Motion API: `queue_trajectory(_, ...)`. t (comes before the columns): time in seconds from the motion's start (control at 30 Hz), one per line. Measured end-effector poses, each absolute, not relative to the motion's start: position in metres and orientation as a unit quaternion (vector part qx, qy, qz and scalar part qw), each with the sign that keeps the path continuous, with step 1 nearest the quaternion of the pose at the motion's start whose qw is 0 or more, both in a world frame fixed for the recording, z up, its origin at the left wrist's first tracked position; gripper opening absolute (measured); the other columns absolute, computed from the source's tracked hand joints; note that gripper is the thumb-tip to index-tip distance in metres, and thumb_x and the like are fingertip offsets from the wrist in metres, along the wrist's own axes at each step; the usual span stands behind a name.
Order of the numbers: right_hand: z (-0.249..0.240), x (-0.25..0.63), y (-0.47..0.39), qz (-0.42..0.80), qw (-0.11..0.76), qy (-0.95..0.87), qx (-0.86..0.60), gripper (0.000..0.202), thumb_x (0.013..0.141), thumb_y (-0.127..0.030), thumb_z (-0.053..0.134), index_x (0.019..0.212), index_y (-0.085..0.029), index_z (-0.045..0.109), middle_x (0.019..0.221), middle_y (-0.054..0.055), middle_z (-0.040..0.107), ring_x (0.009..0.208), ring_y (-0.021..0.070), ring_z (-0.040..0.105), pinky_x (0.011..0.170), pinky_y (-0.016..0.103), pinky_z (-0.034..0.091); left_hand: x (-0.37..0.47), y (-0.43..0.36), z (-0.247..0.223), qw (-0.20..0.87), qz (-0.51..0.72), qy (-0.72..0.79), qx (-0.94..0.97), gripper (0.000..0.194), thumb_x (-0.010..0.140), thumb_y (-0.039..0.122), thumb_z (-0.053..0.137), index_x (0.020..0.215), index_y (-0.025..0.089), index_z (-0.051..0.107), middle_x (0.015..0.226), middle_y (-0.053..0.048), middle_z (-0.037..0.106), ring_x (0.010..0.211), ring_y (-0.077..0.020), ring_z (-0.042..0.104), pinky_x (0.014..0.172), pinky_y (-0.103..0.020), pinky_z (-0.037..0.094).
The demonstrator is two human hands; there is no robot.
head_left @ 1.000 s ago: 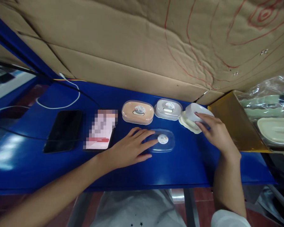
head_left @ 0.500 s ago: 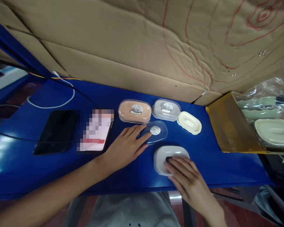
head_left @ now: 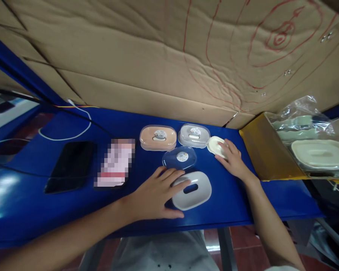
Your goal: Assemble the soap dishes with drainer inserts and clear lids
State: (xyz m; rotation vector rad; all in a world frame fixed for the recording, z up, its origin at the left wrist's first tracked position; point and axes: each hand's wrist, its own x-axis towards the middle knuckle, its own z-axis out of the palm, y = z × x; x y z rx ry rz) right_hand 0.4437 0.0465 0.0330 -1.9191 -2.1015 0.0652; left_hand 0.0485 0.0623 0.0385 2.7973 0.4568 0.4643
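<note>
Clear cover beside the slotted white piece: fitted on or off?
Off: the clear cover lies on the blue table, blue showing through around its sticker; the slotted white piece is outside it.

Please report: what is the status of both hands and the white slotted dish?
Left hand spread, partly over white slotted dish. Right hand at cream tray. Clear lid just beyond dish.

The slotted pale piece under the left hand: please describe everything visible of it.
The pale grey-white, rounded oblong piece is smooth, glossy and looks like plastic. One long slot in its middle shows blue beneath. It lies near the front edge of the shiny blue table, beside the clear oval lid. The left hand spreads fingers over its left side; contact cannot be told.
</note>
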Motion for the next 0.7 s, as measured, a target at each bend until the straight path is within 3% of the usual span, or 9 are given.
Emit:
queue_trajectory(0.1, 0.027, 0.445, 0.037, 0.049, 0.140, -0.735, -0.662, 0.059, 0.104, -0.056, 0.063, 0.155, -0.028, 0.054, 0.167, 0.020, 0.047, 0.156, 0.0467, 0.045, 0.123, 0.071, 0.042, 0.052, 0.060, 0.033, 0.134, 0.169, 0.172, 0.961, 0.071, 0.092, 0.061, 0.079, 0.148, 0.023, 0.060, 0.155, -0.017, 0.061, 0.138, -0.0377, 0.058, 0.114, -0.054, 0.040)
queue_trajectory(0.2, 0.037, 0.443, 0.021, 0.085, 0.138, -0.749, -0.642, 0.067, 0.098, -0.057, 0.074, 0.156, -0.030, 0.053, 0.164, 0.016, 0.053, 0.151, 0.0413, 0.052, 0.124, 0.062, 0.047, 0.051, 0.063, 0.031, 0.140, 0.204, 0.183, 0.951, 0.059, 0.090, 0.051, 0.079, 0.139, 0.022, 0.062, 0.152, -0.018, 0.062, 0.134, -0.0372, 0.060, 0.109, -0.054, 0.042)
queue_trajectory(0.27, 0.046, 0.439, 0.010, 0.135, 0.149, -0.755, -0.625, 0.078, 0.094, -0.055, 0.080, 0.161, -0.035, 0.048, 0.165, 0.012, 0.052, 0.152, 0.0392, 0.052, 0.125, 0.057, 0.046, 0.050, 0.065, 0.033, 0.149, 0.237, 0.189, 0.941, 0.056, 0.089, 0.047, 0.078, 0.136, 0.022, 0.061, 0.150, -0.017, 0.063, 0.129, -0.0357, 0.063, 0.105, -0.052, 0.045)
queue_trajectory(0.4, 0.049, 0.416, -0.011, 0.202, 0.170, -0.756, -0.599, 0.103, 0.085, -0.050, 0.088, 0.171, -0.042, 0.030, 0.169, 0.009, 0.049, 0.152, 0.0403, 0.051, 0.124, 0.064, 0.046, 0.048, 0.068, 0.038, 0.140, 0.306, 0.184, 0.924, 0.056, 0.090, 0.040, 0.076, 0.139, 0.023, 0.053, 0.153, -0.017, 0.061, 0.133, -0.0347, 0.063, 0.105, -0.050, 0.047)
queue_trajectory(0.53, 0.033, 0.372, -0.029, 0.224, 0.214, -0.789, -0.530, 0.121, 0.083, -0.043, 0.091, 0.175, -0.043, 0.014, 0.179, 0.009, 0.035, 0.162, 0.0413, 0.038, 0.129, 0.066, 0.038, 0.047, 0.066, 0.041, 0.128, 0.334, 0.163, 0.920, 0.061, 0.090, 0.037, 0.075, 0.142, 0.024, 0.047, 0.155, -0.018, 0.059, 0.137, -0.0355, 0.061, 0.106, -0.050, 0.048)
queue_trajectory(0.7, 0.017, 0.353, -0.057, 0.223, 0.250, -0.773, -0.538, 0.135, 0.082, -0.049, 0.093, 0.177, -0.040, -0.003, 0.186, 0.012, 0.008, 0.169, 0.0409, 0.016, 0.133, 0.064, 0.030, 0.049, 0.059, 0.037, 0.126, 0.340, 0.136, 0.922, 0.063, 0.087, 0.036, 0.075, 0.141, 0.023, 0.046, 0.154, -0.020, 0.058, 0.137, -0.0371, 0.061, 0.106, -0.051, 0.049)
